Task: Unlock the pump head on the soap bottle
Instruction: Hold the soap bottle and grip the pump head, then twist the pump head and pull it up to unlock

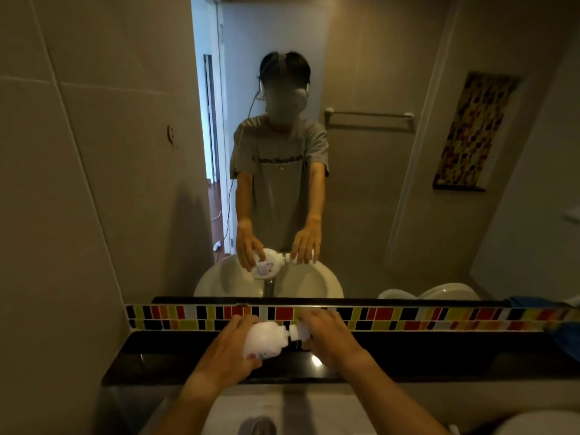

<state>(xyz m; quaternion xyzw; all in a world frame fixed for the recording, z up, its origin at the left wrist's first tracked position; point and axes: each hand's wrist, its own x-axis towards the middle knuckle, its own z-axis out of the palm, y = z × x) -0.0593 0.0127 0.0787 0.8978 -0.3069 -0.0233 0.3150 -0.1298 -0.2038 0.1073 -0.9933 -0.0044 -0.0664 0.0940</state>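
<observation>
A white soap bottle (266,339) with a colourful label lies on its side in the air above the black shelf (157,359), its neck pointing right. My left hand (229,350) wraps around the bottle's body. My right hand (329,335) closes over the white pump head (299,331) at the bottle's right end; most of the pump is hidden under my fingers. The mirror above repeats both hands and the bottle.
A large mirror (376,183) fills the wall ahead, over a band of coloured mosaic tiles (408,318). Below the shelf sits a white sink (314,409) with a chrome tap (257,425). A tiled wall stands close on the left. Something blue (565,334) lies at the shelf's right end.
</observation>
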